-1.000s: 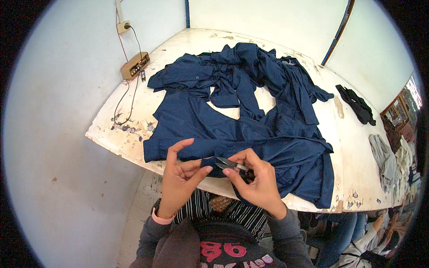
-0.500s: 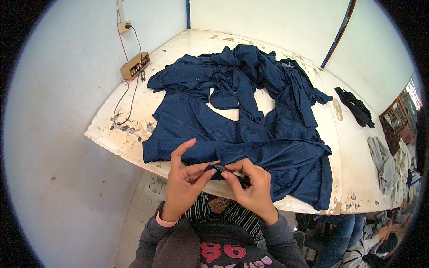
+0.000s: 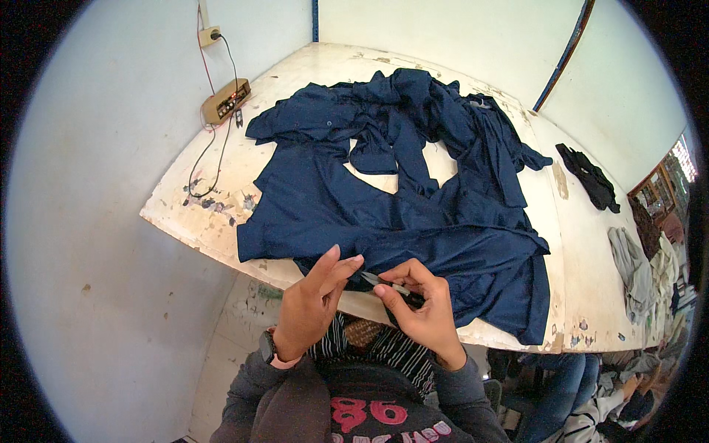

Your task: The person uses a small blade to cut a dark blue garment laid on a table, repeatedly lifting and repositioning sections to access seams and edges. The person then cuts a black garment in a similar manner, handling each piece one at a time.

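My right hand (image 3: 422, 303) is closed around small thread snips (image 3: 413, 298), their pointed metal tip showing past the fingertips and a dark handle under the palm. Just left of that tip is my left hand (image 3: 310, 304), raised with its fingers stretched out and no held thing visible; its thumb is mostly hidden. Both hands are over the near edge of a dark navy garment (image 3: 317, 199). The cloth lies spread and rumpled across the table, with bunched sleeves and a button showing at its far side.
The pale, paint-chipped table (image 3: 177, 192) meets walls at the left and back. A brown box with wires (image 3: 226, 102) sits at the far left. Black cloth (image 3: 587, 177) lies at the right, near grey cloth (image 3: 628, 266). Another person's jeans (image 3: 561, 395) show below the table's right side.
My left hand has turned and its fingers have come off the pinch near the snips, now stretched upward. The right hand keeps the snips, shifted only slightly.
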`<move>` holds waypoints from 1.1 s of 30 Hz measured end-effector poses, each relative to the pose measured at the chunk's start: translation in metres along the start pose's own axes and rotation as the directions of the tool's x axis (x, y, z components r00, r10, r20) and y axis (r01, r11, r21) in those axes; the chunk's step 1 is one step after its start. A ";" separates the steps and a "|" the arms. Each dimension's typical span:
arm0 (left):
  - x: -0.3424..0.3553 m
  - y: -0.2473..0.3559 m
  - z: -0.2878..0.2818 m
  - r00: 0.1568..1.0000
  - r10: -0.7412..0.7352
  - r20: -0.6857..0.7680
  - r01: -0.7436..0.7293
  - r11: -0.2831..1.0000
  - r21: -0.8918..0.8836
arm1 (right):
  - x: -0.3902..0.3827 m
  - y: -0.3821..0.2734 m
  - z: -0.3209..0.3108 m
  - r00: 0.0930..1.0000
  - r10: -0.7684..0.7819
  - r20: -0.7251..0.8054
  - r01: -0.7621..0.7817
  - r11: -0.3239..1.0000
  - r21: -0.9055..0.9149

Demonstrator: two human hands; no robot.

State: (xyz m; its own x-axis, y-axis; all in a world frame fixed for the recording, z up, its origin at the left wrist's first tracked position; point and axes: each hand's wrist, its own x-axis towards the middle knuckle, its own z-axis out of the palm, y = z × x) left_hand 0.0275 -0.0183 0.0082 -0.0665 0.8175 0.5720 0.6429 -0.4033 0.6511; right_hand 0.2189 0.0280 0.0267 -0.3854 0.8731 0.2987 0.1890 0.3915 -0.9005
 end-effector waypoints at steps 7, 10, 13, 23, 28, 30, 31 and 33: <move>-0.001 -0.015 0.007 0.950 0.311 -0.032 -0.310 0.950 0.020 | -0.002 -0.004 -0.004 0.998 0.039 0.057 -0.037 0.998 -0.043; -0.001 -0.020 0.009 0.934 0.351 -0.067 -0.350 0.936 0.025 | -0.002 -0.004 -0.006 0.992 0.103 0.077 -0.104 0.994 0.016; -0.002 -0.019 0.008 0.950 0.307 -0.053 -0.307 0.952 0.004 | -0.003 0.002 -0.001 0.995 0.068 0.068 -0.069 0.998 0.009; -0.015 -0.049 -0.057 0.842 -0.131 -0.523 0.123 0.991 -0.050 | -0.011 0.081 -0.120 0.869 -0.006 -0.495 -0.420 0.518 -0.745; -0.035 -0.040 -0.085 0.843 -0.017 -0.538 -0.192 0.924 -0.331 | -0.044 0.130 -0.199 0.693 -0.260 -0.673 -0.260 0.780 -0.570; -0.029 -0.013 -0.083 0.833 -0.283 -0.475 -0.107 0.760 -0.641 | -0.043 0.114 -0.223 0.411 -0.496 -0.765 -0.158 0.788 -0.595; -0.034 -0.017 -0.081 0.844 -0.271 -0.462 -0.071 0.798 -0.599 | -0.020 0.084 -0.229 0.289 -0.607 -0.741 -0.067 0.759 -0.648; -0.034 -0.026 -0.064 0.940 -0.130 -0.315 -0.066 0.837 -0.544 | 0.018 0.040 -0.233 0.249 -0.594 -0.765 -0.044 0.782 -0.622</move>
State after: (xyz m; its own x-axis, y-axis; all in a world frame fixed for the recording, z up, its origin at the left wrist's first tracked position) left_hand -0.0359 -0.0616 0.0042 -0.3863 0.6918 0.6101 0.1274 -0.6150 0.7781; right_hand 0.4305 0.1268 0.0700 0.4822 0.2074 0.8512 0.7264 0.4485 -0.5208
